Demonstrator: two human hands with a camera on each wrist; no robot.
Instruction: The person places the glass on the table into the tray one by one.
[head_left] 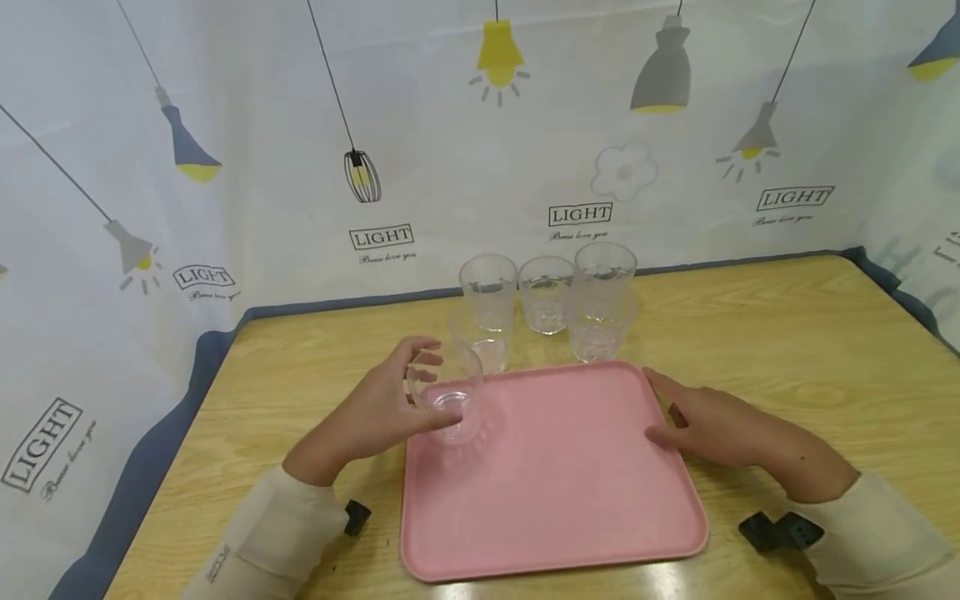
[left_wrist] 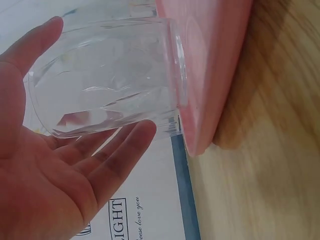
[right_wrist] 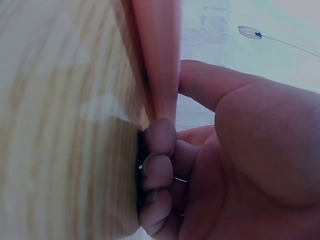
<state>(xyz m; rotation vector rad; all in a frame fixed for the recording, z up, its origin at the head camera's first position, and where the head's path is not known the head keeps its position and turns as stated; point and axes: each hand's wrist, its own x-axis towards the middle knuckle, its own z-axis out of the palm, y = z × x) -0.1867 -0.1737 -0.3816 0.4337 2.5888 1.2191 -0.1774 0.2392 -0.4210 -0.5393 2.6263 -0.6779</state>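
A pink rectangular tray (head_left: 555, 467) lies on the wooden table, its surface bare except for one clear tumbler (head_left: 450, 392) at its back left corner. My left hand (head_left: 382, 408) holds this tumbler from the left, thumb on the near side and fingers on the far side. In the left wrist view the tumbler (left_wrist: 110, 80) stands upright, base against the tray (left_wrist: 215, 60). At the tray's right edge is my right hand (head_left: 712, 425). Its thumb rests over the rim in the right wrist view, and the curled fingers (right_wrist: 157, 170) grip the side from below.
Several more clear tumblers (head_left: 546, 292) stand close together just behind the tray. The wooden table (head_left: 765, 333) extends on both sides. Behind it hangs a white cloth (head_left: 450, 125) printed with lamps, with a blue border along the table's back edge.
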